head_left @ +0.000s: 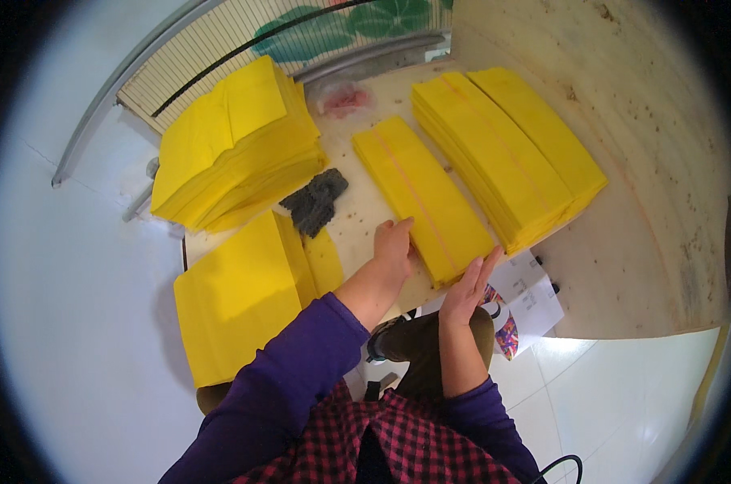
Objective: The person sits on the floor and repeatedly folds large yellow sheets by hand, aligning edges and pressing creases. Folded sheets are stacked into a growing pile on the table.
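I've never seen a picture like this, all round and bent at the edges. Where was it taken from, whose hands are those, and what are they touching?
There is no machine arm here, only a person's bare hands. The one picture comes from a wide fisheye camera worn on that person's head, looking down; its lens bends straight edges and darkens the corners.

On the pale table lies a narrow yellow stack with a pinkish line along its top. The left hand touches its left edge, and the right hand lies against its near end; neither seems to lift it. Two similar stacks sit to its right, a bulkier yellow pile stands at the far left, and a crumpled dark grey cloth lies between.
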A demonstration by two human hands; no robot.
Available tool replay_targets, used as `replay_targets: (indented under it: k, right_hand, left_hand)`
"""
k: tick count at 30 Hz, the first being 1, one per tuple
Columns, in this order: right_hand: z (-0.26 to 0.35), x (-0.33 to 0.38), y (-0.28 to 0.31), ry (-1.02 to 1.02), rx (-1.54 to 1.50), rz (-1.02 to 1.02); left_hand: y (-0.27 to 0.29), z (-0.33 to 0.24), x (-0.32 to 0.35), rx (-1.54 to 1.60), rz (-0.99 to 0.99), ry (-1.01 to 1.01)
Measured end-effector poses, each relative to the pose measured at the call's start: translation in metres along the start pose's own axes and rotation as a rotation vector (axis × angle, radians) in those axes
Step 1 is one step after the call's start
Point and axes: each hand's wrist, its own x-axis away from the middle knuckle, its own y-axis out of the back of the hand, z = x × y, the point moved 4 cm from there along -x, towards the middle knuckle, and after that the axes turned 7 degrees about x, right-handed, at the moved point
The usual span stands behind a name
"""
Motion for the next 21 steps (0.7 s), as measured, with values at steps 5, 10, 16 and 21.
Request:
replay_targets:
  k: [5,10,16,21]
  right_hand:
    - [0.001,-0.001,0.002,-0.022,-0.019,0.016]
    - [0.000,-0.001,0.006,-0.032,-0.008,0.028]
    - [-0.002,-0.003,0.016,-0.078,-0.124,0.026]
    - [-0.006,-0.002,0.026,-0.080,-0.030,0.026]
  left_hand:
    - [-0.007,-0.006,-0.011,-0.227,0.059,-0.008]
    - [-0.008,0.001,-0.014,-0.303,0.026,-0.001]
    - [-0.010,0.011,-0.020,-0.164,0.159,-0.042]
    - [-0.011,0.013,-0.020,-0.173,0.200,-0.097]
